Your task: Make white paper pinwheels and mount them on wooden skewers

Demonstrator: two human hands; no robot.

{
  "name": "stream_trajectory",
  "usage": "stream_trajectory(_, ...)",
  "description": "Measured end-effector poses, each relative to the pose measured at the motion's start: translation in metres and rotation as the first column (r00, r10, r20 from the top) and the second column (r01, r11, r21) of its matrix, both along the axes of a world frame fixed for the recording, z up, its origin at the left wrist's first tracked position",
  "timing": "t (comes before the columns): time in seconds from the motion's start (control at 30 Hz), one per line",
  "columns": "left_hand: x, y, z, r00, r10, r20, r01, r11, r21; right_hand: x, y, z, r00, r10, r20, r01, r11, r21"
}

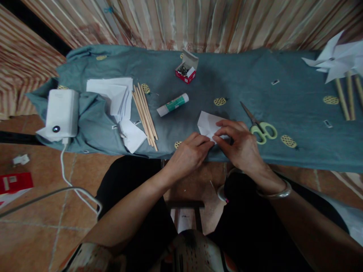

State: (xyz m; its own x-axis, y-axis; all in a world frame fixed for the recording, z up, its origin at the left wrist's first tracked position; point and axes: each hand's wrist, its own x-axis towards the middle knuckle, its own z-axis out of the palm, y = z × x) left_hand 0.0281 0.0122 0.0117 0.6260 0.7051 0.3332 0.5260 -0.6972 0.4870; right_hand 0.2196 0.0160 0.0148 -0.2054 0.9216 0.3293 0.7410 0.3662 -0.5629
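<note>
A small folded white paper (208, 122) lies near the front edge of the cloth-covered table. My left hand (191, 153) pinches its lower edge with closed fingers. From the right, my right hand (238, 143) grips the same paper, thumb and index fingertip close to my left fingertips; it hides the paper's right part. Green-handled scissors (263, 132) lie just right of my right hand, blades pointing up and left. A glue stick (172, 104) rests beyond my left hand. Behind it stands an open red box (186, 71) of small metal pins.
Wooden sticks (144, 113) and white paper sheets (109, 92) lie on the left, beside a white power bank (62, 113) with a cable. Paper pinwheels (334, 58) on sticks lie at the far right. A striped curtain (170, 24) hangs behind the table.
</note>
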Motion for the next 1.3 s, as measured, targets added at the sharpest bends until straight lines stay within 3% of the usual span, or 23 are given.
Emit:
stream_trajectory(0.27, 0.0, 0.0, 0.001, 1.0, 0.0, 0.0, 0.0, 1.0, -0.018, -0.001, -0.002, 0.003, 1.0, -0.002, -0.011, 0.001, 1.0, -0.026)
stream_trajectory(0.43, 0.0, 0.0, 0.002, 1.0, 0.001, -0.002, -0.001, 0.999, -0.039, -0.001, -0.002, 0.002, 0.999, 0.035, -0.015, -0.034, 0.999, 0.023)
stream_trajectory(0.67, 0.001, 0.0, 0.003, 1.0, -0.001, -0.014, 0.001, 0.999, -0.04, -0.002, -0.003, 0.002, 0.996, 0.056, 0.075, -0.06, 0.996, 0.06)
stream_trajectory(1.1, 0.001, 0.0, 0.0, 0.999, 0.02, 0.03, -0.019, 0.999, -0.041, -0.008, -0.014, -0.001, 0.991, 0.081, 0.106, -0.076, 0.996, -0.047)
stream_trajectory(1.3, 0.003, 0.001, -0.002, 0.998, 0.031, 0.046, -0.028, 0.998, -0.054, -0.012, -0.016, -0.007, 0.975, 0.144, 0.169, -0.142, 0.99, -0.028)
